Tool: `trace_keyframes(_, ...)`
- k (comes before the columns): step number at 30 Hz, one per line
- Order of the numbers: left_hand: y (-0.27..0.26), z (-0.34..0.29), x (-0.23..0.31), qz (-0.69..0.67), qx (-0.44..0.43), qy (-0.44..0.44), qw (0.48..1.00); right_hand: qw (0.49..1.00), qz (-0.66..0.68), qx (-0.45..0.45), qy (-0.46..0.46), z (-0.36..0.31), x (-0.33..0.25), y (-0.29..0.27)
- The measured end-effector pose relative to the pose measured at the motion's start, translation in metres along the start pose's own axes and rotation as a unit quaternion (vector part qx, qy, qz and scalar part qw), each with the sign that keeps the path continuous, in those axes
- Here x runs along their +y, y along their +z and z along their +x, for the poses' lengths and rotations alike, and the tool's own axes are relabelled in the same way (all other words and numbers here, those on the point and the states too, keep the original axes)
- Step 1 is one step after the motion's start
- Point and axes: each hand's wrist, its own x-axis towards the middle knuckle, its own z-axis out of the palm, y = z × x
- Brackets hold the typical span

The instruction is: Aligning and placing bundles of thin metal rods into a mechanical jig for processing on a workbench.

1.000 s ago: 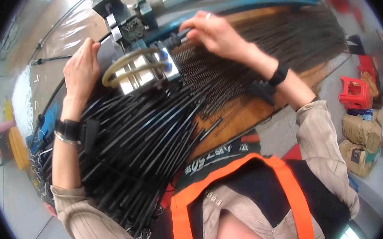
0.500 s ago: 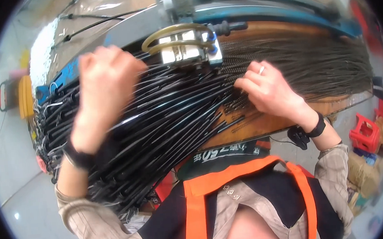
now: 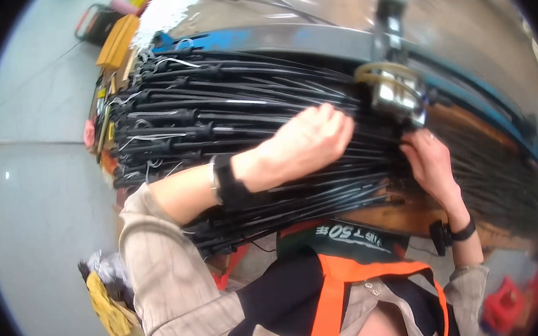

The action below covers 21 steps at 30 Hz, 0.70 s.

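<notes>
A thick spread of black sheathed cables (image 3: 170,119) lies across the bench, with dark fittings and white ties at its left end. My left hand (image 3: 308,143) is closed in a loose fist over the middle of the cables; whatever its fingers hold is hidden. Just right of it, a small metal clamp fixture (image 3: 396,95) with yellowish tubes stands over the cables. Close below this fixture, my right hand (image 3: 431,161) has thumb and fingertips pinched together by the cables' right ends. Blur and the dark background hide what is in the pinch.
Thin dark coiled wires (image 3: 504,181) fan out on the brown wooden bench top (image 3: 374,213) at right. A blue rail (image 3: 477,82) runs behind the fixture. White strands (image 3: 171,11) pile up at the far left. A red stool (image 3: 504,307) stands on the floor, lower right.
The whole view has swung, shifting the bench rightward. My left hand has come down from the far left side onto the middle of the cables. My right hand is now nearer the fixture.
</notes>
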Motion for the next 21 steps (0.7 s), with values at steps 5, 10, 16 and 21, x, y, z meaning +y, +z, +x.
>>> trace_keyframes(5, -0.003, -0.008, -0.004, -0.098, 0.118, 0.024, 0.988, 0.914, 0.31, -0.039, 0.26, -0.016, 0.002, -0.006)
trace_keyframes(10, -0.012, 0.007, -0.004, -0.169, 0.078, 0.025, 0.982, 0.935, 0.289, 0.033, 0.203, -0.025, -0.005, -0.011)
trace_keyframes(16, -0.023, 0.038, -0.004, -0.162, 0.037, 0.03, 0.986, 0.934, 0.297, 0.046, 0.193, -0.033, 0.012, -0.023)
trace_keyframes(21, -0.012, 0.114, 0.018, -0.173, 0.058, 0.03, 0.983, 0.954, 0.2, 0.177, 0.134, -0.042, 0.072, -0.04)
